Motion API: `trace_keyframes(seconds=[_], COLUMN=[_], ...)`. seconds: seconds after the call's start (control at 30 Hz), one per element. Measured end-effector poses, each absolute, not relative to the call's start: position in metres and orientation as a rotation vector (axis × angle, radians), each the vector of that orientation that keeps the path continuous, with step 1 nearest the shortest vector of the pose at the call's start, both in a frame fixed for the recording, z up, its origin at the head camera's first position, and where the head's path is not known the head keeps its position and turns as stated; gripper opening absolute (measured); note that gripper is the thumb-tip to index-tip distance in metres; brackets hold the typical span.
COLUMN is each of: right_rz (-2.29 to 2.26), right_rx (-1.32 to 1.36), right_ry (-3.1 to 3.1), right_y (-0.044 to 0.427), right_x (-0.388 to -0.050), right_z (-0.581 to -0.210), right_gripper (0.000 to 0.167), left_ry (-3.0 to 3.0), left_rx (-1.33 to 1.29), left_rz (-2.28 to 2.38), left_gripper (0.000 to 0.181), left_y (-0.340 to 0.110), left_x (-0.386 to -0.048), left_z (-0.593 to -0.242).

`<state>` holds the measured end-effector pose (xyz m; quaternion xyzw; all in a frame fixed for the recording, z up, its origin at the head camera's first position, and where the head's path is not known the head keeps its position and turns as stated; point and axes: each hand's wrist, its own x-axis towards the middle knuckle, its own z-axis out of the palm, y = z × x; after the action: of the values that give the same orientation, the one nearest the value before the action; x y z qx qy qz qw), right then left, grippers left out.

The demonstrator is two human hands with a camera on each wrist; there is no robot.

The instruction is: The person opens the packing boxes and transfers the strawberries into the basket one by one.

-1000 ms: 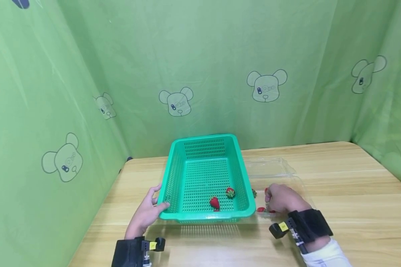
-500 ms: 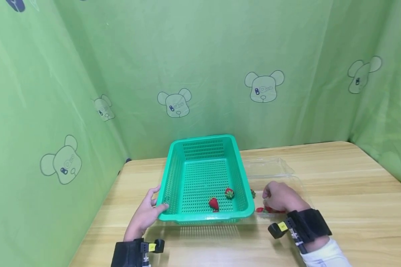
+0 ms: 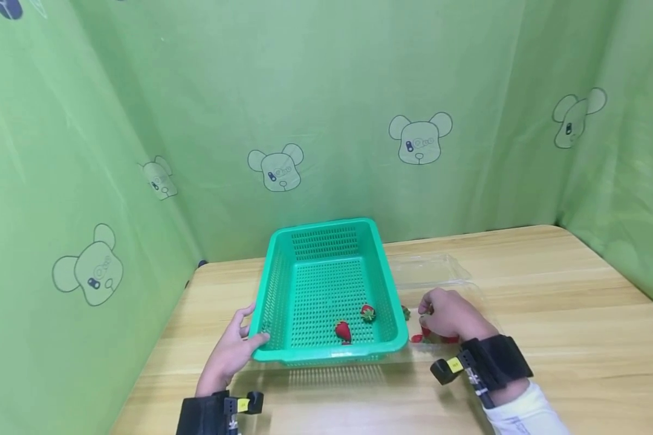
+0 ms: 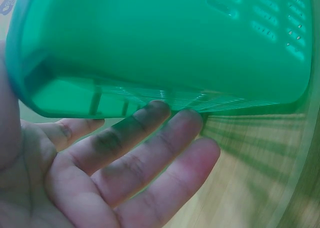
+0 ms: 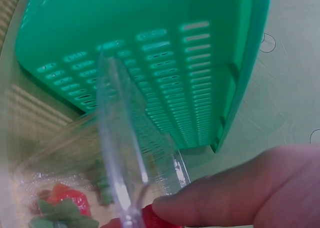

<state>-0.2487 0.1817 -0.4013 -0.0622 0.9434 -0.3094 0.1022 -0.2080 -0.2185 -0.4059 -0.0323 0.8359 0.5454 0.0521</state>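
Note:
A green plastic basket with perforated sides stands on the table, two strawberries showing inside. My left hand holds its near left corner, thumb over the rim and fingers against the outside wall; in the left wrist view those fingers lie along that wall. To the right of the basket, my right hand reaches with bent fingers into a clear plastic box of several strawberries. The right wrist view has my thumb on a red strawberry behind the box's clear edge; the other fingers are hidden there.
A loose strawberry with green leaves lies in the clear box, close to the basket's right wall. The light wood table extends to the right. Green curtains with bear prints hang behind and at both sides.
The head view has shifted slightly. My right hand has risen a little from the bottom of the clear box, and more red strawberry shows under its fingers. My left hand keeps its hold on the basket.

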Motion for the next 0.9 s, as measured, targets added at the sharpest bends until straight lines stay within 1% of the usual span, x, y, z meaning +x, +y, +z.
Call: trace_keyframes(seconds=[0.27, 0.57, 0.9], right_rz=[-0.916, -0.922, -0.93], right_rx=[-0.189, -0.243, -0.267], right_ry=[2.813, 2.873, 2.904], right_y=[0.1836, 0.1803, 0.1776], right_x=[-0.248, -0.2477, -0.2464], right_z=[-0.3996, -0.3966, -0.3931], right_gripper=[0.023, 0.021, 0.023], left_ry=[2.525, 2.506, 2.518], left_rx=[-0.099, -0.086, -0.111], left_rz=[1.662, 1.694, 1.665], left_gripper=[0.068, 0.068, 0.068], left_y=[-0.2169, -0.2173, -0.2175], left_x=[-0.2093, -0.2075, -0.2075], left_z=[-0.4066, -0.4059, -0.4054])
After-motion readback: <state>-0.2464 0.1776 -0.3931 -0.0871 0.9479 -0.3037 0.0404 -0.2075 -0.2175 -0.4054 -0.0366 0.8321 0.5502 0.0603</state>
